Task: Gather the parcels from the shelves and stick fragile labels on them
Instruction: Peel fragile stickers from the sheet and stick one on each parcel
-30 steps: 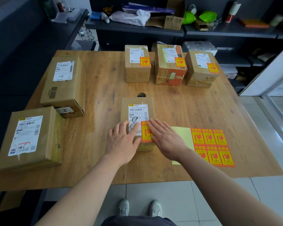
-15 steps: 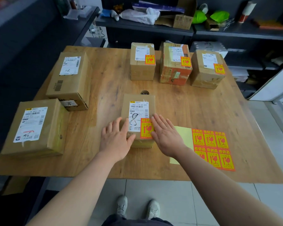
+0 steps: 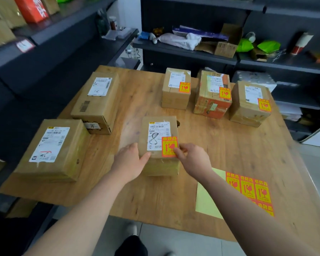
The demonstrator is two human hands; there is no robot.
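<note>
Wooden table (image 3: 220, 150) — both hands (image 3: 131, 161) grip labelled parcel (image 3: 158, 145).

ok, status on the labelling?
Left hand and right hand grip centre parcel. Fragile label on it. Two left parcels unlabelled. Nothing in the way.

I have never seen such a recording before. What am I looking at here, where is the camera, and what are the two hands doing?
No machine is here: a person works with bare hands. The camera sits on the person's head and looks down, so the arms enter from below. On the wooden table lie six cardboard parcels. Three at the back already carry an orange fragile sticker. Two bigger parcels on the left have none yet. The left hand and right hand grip the near parcel by its sides; its sticker is already on. A sticker sheet waits at the right. Behind stand dark shelves with clutter.
</note>
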